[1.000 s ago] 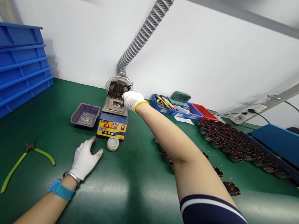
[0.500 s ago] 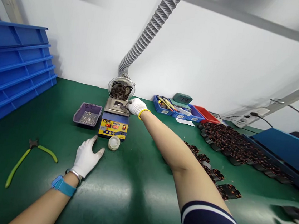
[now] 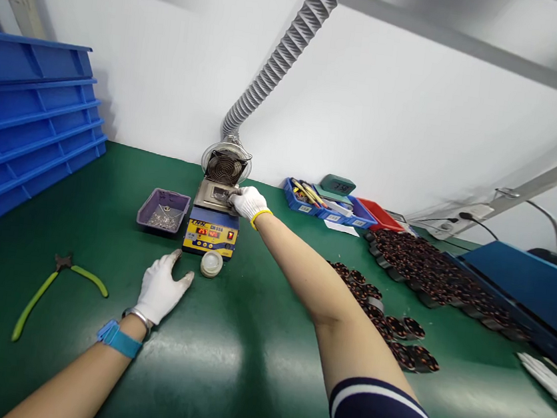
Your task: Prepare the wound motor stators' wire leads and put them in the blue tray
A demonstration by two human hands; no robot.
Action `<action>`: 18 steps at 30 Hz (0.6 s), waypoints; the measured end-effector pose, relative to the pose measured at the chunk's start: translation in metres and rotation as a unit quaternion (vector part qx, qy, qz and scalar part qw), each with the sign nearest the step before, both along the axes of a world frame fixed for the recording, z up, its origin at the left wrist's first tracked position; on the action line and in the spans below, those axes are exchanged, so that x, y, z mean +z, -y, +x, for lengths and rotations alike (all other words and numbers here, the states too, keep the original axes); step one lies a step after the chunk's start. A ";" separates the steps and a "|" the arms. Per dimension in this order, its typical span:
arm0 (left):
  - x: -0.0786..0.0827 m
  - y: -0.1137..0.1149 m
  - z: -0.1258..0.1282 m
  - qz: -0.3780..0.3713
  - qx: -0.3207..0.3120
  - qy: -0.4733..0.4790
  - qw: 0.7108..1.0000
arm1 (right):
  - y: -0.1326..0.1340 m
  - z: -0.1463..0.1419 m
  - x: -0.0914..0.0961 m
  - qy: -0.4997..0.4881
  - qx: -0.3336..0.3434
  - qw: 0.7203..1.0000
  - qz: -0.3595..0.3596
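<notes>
My gloved right hand (image 3: 249, 202) reaches to the right side of the solder pot (image 3: 213, 232), a yellow-and-blue unit with red digits. Its fingers are pinched together over the metal top; whatever they hold is hidden. My gloved left hand (image 3: 162, 290) lies open on the bench, thumb and fingers apart, holding nothing. Just right of its fingertips is a small round tub (image 3: 211, 264) with whitish contents, in front of the pot. A purple bin (image 3: 144, 212) of small metal bits stands left of the pot. Green-handled cutters (image 3: 36, 305) lie open to the left.
A round fan (image 3: 226, 166) with a grey duct (image 3: 286, 49) stands behind the pot. Blue crates (image 3: 22, 113) are stacked left. At right are many black-and-copper parts (image 3: 417, 265), a blue tray (image 3: 328, 213) of pens and a red tray (image 3: 378, 214).
My right hand stays at the pot's top, shifted slightly left in view. A blurred gloved hand with a dark part at the far right edge is gone. My left hand is nearly still.
</notes>
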State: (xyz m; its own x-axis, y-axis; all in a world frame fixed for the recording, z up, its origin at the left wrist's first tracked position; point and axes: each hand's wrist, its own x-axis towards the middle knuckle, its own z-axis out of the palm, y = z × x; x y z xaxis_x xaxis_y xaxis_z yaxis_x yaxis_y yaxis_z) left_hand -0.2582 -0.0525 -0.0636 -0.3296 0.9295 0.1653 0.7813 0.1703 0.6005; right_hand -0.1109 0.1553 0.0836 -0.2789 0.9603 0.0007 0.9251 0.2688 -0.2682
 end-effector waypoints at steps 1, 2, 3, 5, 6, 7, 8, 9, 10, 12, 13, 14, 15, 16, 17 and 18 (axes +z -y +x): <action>0.000 0.000 0.000 0.001 0.000 0.000 1.000 | 0.001 0.001 -0.002 -0.021 0.000 1.000 -0.006; 0.000 0.000 0.000 0.002 0.001 -0.001 1.000 | 0.001 0.002 -0.004 -0.046 0.000 0.999 -0.013; 0.000 0.000 0.000 0.003 0.002 -0.001 1.000 | 0.002 0.002 -0.006 -0.072 -0.001 0.997 -0.020; 0.000 0.000 0.000 0.004 0.001 -0.003 1.000 | 0.003 0.004 -0.010 -0.110 -0.006 0.993 -0.033; 0.000 0.000 0.000 0.005 0.001 -0.003 1.000 | 0.004 0.005 -0.012 -0.127 -0.010 0.991 -0.041; 0.000 0.000 0.000 0.005 -0.001 -0.003 1.000 | 0.005 0.005 -0.014 -0.142 -0.014 0.988 -0.050; 0.000 0.000 0.000 0.006 -0.002 -0.003 1.000 | 0.006 0.005 -0.015 -0.156 -0.018 0.986 -0.059; 0.000 0.000 0.000 0.006 -0.003 -0.003 1.000 | 0.007 0.006 -0.017 -0.168 -0.021 0.983 -0.068; 0.001 0.000 0.000 0.006 -0.004 -0.002 1.000 | 0.008 0.006 -0.018 -0.177 -0.024 0.981 -0.075; 0.001 0.000 0.000 0.006 -0.004 -0.002 1.000 | 0.010 0.005 -0.018 -0.187 -0.024 0.978 -0.084; 0.001 0.000 0.000 0.006 -0.004 -0.002 1.000 | 0.011 0.005 -0.018 -0.187 -0.022 0.978 -0.084; 0.001 0.000 0.000 0.005 -0.004 -0.001 1.000 | 0.013 0.003 -0.016 -0.184 -0.018 0.979 -0.082; 0.001 0.000 0.000 0.005 -0.003 -0.001 1.000 | 0.014 0.002 -0.014 -0.178 -0.012 0.981 -0.078; 0.001 0.000 0.001 0.005 -0.002 -0.001 1.000 | 0.016 -0.001 -0.011 -0.169 -0.004 0.983 -0.072; 0.002 0.000 0.001 0.004 -0.001 0.000 1.000 | 0.019 -0.005 -0.008 -0.157 0.006 0.986 -0.063; 0.002 0.001 0.001 0.003 0.001 0.001 1.000 | 0.022 -0.010 -0.005 -0.142 0.018 0.988 -0.050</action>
